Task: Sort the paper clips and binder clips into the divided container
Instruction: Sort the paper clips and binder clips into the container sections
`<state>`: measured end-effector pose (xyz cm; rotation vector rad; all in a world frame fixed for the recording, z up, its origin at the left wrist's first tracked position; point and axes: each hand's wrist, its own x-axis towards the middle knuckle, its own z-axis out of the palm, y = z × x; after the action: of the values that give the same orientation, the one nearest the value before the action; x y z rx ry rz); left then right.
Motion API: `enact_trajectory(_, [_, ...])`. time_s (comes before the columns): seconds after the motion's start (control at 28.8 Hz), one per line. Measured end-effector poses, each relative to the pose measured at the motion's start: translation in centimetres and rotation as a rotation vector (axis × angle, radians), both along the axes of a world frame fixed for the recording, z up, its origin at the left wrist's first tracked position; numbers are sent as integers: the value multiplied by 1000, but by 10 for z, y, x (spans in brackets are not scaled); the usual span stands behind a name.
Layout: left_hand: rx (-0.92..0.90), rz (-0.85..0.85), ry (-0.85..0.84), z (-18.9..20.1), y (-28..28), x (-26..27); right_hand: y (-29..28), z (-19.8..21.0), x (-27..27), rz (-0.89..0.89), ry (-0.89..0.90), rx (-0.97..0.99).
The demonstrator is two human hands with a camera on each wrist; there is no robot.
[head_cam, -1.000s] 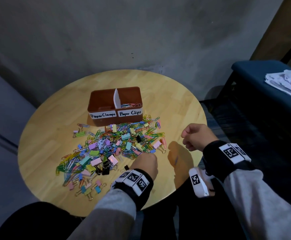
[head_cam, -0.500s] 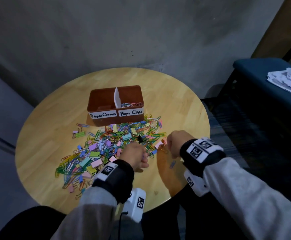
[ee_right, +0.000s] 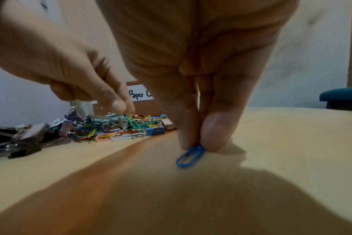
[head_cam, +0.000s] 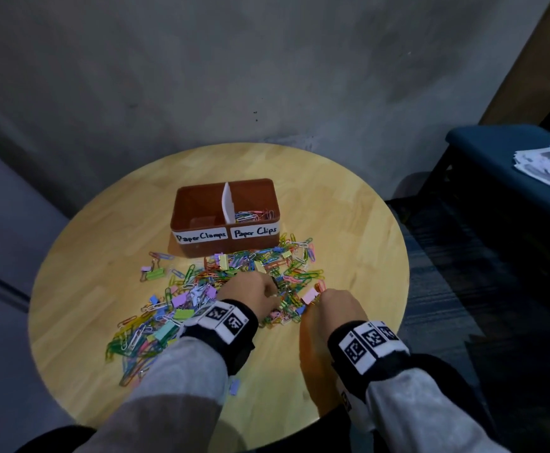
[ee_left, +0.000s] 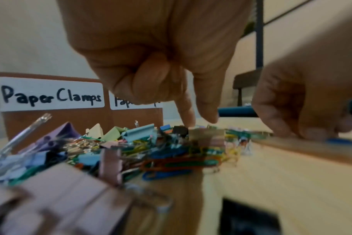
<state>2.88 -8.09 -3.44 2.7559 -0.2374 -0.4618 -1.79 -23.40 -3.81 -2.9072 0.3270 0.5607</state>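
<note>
Pinching blue paper clip (ee_right: 190, 156), right hand (head_cam: 334, 308) has dropped tableward.

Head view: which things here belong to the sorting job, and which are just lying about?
Job:
- mixed pile of clips on the round table
- brown divided container, labelled Paper Clamps and Paper Clips
- blue paper clip, pinched by the right hand
- left hand, fingertips in the pile

Lying about:
- stack of papers
- blue bench
</note>
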Motion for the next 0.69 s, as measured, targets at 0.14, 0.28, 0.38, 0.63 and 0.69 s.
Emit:
enact_trajectory(0.14, [148,-105,-6,-4,1,-3,-3,-1,-6,-37,-3,34])
enact_trajectory(0.28, [149,-147,-35,-6,-2,-1,-1,-3,-12,-37,-8,30])
enact_trajectory(0.38, [190,-196,-46,-4,-7,0,2,-2,-15,-76,-39,91])
enact_trajectory(0.63, [223,-216,-75,1,-9,-3,-1,-1,-22,-39,-16,42])
enact_trajectory(0.69, [218,-220,-103,5,-7,-6,1,-1,-21,-49,-14,45])
